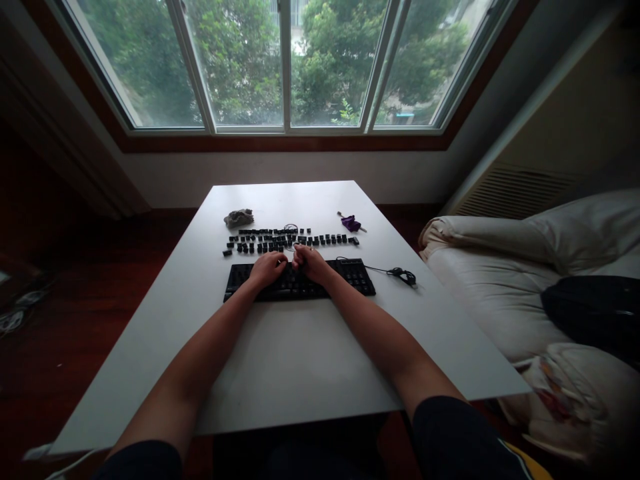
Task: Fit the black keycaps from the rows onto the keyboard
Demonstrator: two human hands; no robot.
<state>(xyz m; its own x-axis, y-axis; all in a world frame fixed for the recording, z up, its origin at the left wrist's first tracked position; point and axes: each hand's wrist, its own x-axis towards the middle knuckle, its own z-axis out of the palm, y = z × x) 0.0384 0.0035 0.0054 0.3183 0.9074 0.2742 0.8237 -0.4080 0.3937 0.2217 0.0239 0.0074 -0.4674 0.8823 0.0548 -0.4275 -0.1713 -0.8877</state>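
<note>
A black keyboard (350, 272) lies across the white table (280, 360), its middle partly covered by my hands. Over its left half rests my left hand (269, 268), fingers bent but loosely apart against the keys. My right hand (309, 263) is just right of it, above the middle of the keyboard, fingers curled and closed. A thin pale line shows by its fingertips; what they hold is too small to name. Beyond the keyboard, loose black keycaps (320, 241) stand in several rows.
A crumpled grey cloth (239, 218) sits at the back left. Back right are a purple cloth (351, 223) and a thin brush-like stick (341, 215). The keyboard's coiled cable (403, 275) lies to the right. A draped sofa (480, 293) stands beside the table, with a window ahead.
</note>
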